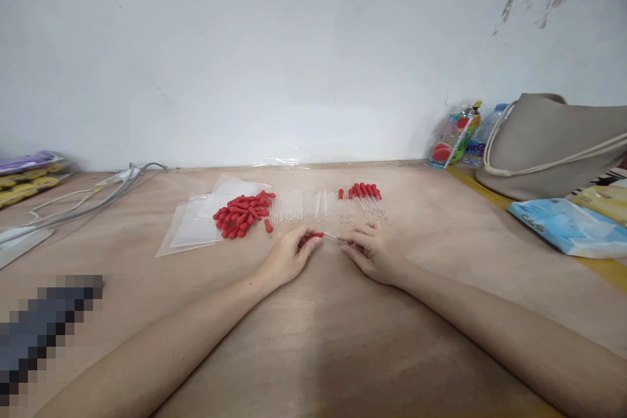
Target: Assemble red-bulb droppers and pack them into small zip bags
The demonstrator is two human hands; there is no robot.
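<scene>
My left hand (289, 256) pinches a red rubber bulb (313, 235) low over the wooden table (313, 339). My right hand (372, 249) is closed on a thin clear glass tube (337, 239) whose end meets the bulb. Just beyond my left hand lies a heap of loose red bulbs (242, 214) on clear plastic bags (196, 225). A row of bare glass tubes (308, 207) lies behind my hands. To its right lie several droppers with red bulbs fitted (365, 198).
Grey cables (93, 199) trail along the table's left side, with yellow and purple packs (29, 173) at the far left. At the right stand a beige bag (548, 144), drink bottles (455, 137) and a blue packet (568, 225). A white wall rises behind.
</scene>
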